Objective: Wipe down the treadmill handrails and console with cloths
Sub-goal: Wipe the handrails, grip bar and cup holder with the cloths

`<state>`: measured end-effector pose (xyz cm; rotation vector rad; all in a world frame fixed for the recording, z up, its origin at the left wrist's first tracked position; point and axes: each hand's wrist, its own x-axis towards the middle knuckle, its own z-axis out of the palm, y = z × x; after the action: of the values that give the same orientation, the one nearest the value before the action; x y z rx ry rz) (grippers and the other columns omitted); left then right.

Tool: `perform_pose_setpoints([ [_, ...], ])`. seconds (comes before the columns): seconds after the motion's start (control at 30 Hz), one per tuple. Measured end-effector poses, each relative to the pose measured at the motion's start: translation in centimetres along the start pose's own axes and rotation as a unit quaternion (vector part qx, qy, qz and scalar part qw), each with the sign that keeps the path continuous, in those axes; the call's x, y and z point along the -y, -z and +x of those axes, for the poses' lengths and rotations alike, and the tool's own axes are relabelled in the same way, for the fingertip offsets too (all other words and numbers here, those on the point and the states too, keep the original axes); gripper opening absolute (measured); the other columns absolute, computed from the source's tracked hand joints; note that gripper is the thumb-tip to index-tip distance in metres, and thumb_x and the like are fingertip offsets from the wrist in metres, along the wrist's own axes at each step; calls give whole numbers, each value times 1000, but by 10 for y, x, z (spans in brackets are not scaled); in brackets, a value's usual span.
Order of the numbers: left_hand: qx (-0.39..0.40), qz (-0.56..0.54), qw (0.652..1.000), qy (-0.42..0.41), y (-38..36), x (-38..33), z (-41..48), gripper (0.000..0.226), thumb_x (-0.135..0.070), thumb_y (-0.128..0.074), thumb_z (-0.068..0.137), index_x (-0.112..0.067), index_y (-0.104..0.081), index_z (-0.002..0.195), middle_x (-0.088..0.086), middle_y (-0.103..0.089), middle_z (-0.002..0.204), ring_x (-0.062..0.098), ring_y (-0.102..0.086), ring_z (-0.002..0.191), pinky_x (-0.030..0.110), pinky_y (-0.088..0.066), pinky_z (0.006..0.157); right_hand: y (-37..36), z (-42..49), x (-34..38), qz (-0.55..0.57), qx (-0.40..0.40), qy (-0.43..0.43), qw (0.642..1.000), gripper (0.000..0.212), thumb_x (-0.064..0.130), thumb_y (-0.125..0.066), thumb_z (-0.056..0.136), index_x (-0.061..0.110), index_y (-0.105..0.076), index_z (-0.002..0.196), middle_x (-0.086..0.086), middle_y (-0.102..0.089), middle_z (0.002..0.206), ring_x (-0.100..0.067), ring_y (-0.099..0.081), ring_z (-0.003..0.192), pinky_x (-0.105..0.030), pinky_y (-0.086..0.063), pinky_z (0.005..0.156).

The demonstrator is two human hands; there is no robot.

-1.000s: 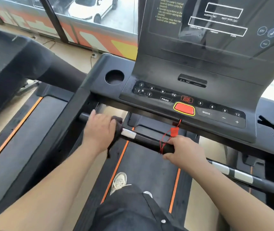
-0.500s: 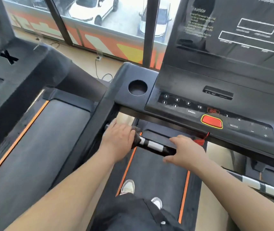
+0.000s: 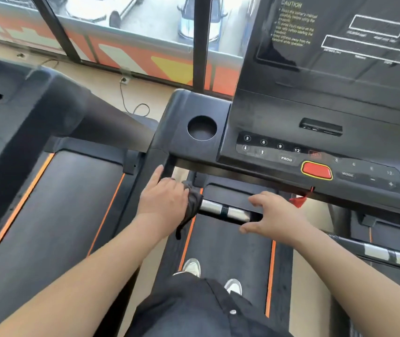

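**Front Handrail: Cloth at Left End**

The treadmill console fills the far right of the view. It is a dark upright panel with a keypad row along its near edge. A second treadmill stands to the left, parallel to the first, with an orange-edged deck. The running belt lies below the console, and the person stands on it (two light shoes show at the near end).

The front handrail runs left to right just near of the console edge. It is a black bar with two silver plates at its middle.

The left hand sits at the left end of this bar. Its fingers curl down over a dark cloth, which is wrapped on the bar there. The index finger points straight out towards the frame upright. A loose tail of the cloth hangs below the bar.

The right hand is at the right of the silver plates. Its fingers are spread and nearly straight, with the thumb below the bar line and the other fingers above it. Motion blur hides whether it touches the bar.

A round cup recess sits in the console's left shelf. The red stop button lies in the keypad row. A red safety clip hangs beneath it, just far of the right hand.
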<state>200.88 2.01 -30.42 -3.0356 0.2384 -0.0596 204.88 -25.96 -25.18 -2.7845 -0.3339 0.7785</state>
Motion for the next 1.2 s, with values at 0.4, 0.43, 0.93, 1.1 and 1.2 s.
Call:
perform_pose_setpoints([
  [0.4,155,-37,987,-3,27,-54,34,21,-21,-44,98,-20,-58,113,1,-63,111,30,-65,101,36,-34,66,-4,-9,-11,14,-31,-3,999,84,69,-78,69,30,-56,140,14,-56,132,-11,-51,129,-37,-47,104],
  [0.43,176,-38,984,10,32,-62,38,22,-21,-45,98,-20,-59,116,1,-64,113,30,-65,103,36,-33,67,-2,-15,-17,15,-38,-8,999,84,69,-78,70,30,-55,141,14,-56,133,-10,-51,128,-35,-47,104],
  [0.93,131,-118,984,-1,27,-225,31,38,-36,-24,104,-21,-59,104,3,-69,100,31,-63,92,44,-41,84,5,-87,-145,-60,-73,-74,993,54,56,-67,87,29,-55,133,10,-53,123,-17,-54,120,-34,-52,85],
  [1.1,76,-165,983,-26,22,-238,9,39,-33,-32,100,-14,-60,120,5,-66,113,31,-60,107,48,-40,106,5,-76,-164,-87,-66,-50,993,44,57,-67,84,30,-64,119,10,-57,113,-16,-54,117,-30,-44,78],
  [1.2,160,-140,977,-29,43,-234,50,32,-35,-28,105,-20,-56,104,7,-69,104,35,-65,98,43,-47,82,10,-69,-167,-95,-52,-34,994,44,57,-69,83,31,-65,117,9,-58,111,-17,-55,116,-28,-36,73],
])
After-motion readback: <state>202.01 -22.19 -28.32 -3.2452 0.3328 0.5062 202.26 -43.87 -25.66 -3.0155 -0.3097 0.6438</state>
